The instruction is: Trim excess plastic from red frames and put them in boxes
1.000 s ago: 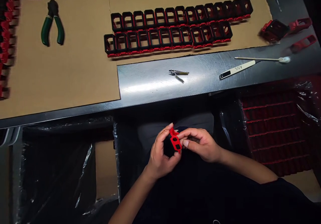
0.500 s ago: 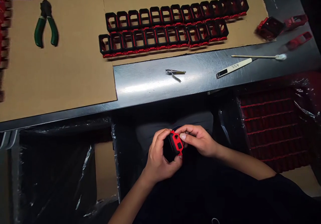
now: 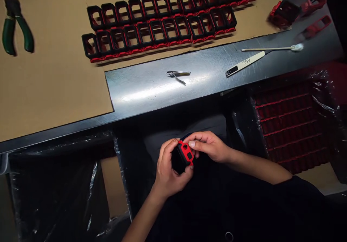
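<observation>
Below the table edge, over my lap, both hands close on one small part made of a black frame (image 3: 178, 161) and a red plate (image 3: 187, 153). My left hand (image 3: 168, 171) wraps round the black frame from below. My right hand (image 3: 210, 146) pinches the red plate from the right, thumb on its top edge. The red plate lies flat against the black frame.
Two rows of black-and-red frames (image 3: 162, 21) stand on cardboard (image 3: 54, 79) at the back. Green pliers (image 3: 16, 25) lie far left. Nail clippers (image 3: 177, 75), a white strip (image 3: 242, 63) and a swab (image 3: 271, 48) lie on the metal table (image 3: 151, 90). Loose red parts (image 3: 295, 12) far right; a plastic-lined bin of red parts (image 3: 290, 122) on the right.
The red plate stood tilted off the black frame; now it sits pressed flat against it. My hands have drawn closer together. The view has shifted, so the table slid left.
</observation>
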`<state>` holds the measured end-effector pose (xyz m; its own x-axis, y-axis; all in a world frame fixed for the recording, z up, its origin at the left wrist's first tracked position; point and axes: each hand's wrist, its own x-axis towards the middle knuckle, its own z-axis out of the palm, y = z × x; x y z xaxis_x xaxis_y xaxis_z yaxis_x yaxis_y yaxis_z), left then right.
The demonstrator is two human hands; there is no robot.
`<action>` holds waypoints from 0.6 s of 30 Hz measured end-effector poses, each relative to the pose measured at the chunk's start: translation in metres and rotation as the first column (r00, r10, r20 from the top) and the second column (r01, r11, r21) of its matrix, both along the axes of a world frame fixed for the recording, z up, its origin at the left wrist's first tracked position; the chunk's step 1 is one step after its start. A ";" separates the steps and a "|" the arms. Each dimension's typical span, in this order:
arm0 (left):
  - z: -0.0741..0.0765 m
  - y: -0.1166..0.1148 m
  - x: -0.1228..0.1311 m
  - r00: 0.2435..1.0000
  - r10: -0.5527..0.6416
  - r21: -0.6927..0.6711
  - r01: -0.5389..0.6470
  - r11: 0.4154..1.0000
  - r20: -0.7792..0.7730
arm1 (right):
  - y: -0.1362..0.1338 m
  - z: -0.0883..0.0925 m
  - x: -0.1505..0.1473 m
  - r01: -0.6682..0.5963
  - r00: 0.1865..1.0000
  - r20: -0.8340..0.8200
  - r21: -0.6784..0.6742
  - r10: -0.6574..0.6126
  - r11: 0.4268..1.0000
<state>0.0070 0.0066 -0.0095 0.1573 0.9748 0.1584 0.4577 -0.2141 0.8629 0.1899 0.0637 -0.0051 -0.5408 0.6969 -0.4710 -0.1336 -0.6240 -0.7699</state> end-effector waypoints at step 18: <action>0.009 0.006 0.006 0.202 0.568 -0.602 0.318 0.732 0.798 | 0.000 0.005 -0.003 0.009 0.999 0.034 0.122 -0.014 0.993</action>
<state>0.0134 0.0125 -0.0002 0.1946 0.8628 -0.4666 -0.7749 0.4269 0.4662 0.1869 0.0637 0.0000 -0.5169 0.7562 -0.4012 -0.1119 -0.5243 -0.8441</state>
